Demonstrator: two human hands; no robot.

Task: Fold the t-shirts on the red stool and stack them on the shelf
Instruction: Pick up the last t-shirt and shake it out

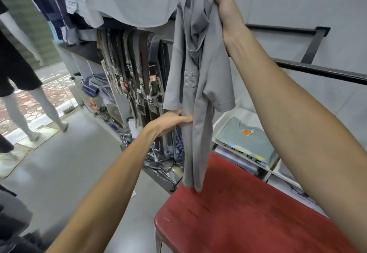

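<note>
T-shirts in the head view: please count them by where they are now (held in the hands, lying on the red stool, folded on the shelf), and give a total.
Held in the hands: 1, the grey t-shirt, right hand at its top, left hand at its middle.
On the red stool: 0.
Folded on the shelf: 1 clearly visible, the grey-green folded t-shirt.
Total: 2

Only 1 view, from head height, wide-angle, facing forward and tilted down. Close on both forearms, which enter from the bottom edge and reach into mid-frame: left hand (170, 122) at centre, right hand (222, 7) near the top. Looks down on the red stool (238, 213) at lower right, close below. Farther off, the shelf (264, 170) at right and a belt rack (137, 70) ahead. Edges bowed by the lens. No 2nd view to overlap with.
</note>
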